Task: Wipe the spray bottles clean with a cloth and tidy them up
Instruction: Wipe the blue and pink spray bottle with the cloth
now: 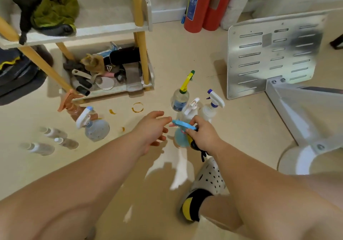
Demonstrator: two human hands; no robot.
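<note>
right grip (203,135) clamps the blue bottle (179,138) by its head, down near the floor (241,128) just in front of three standing bottles (192,108); left grip (152,128) spread loose beside the nozzle

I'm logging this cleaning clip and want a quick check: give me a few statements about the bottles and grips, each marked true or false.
1. The right grip holds a blue bottle. True.
2. The left grip holds a cloth. False: its fingers are relaxed and it holds nothing.
3. The yellow-trigger bottle lies on its side. False: it stands upright on the floor.
4. A green cloth lies on the shelf. True.
</note>
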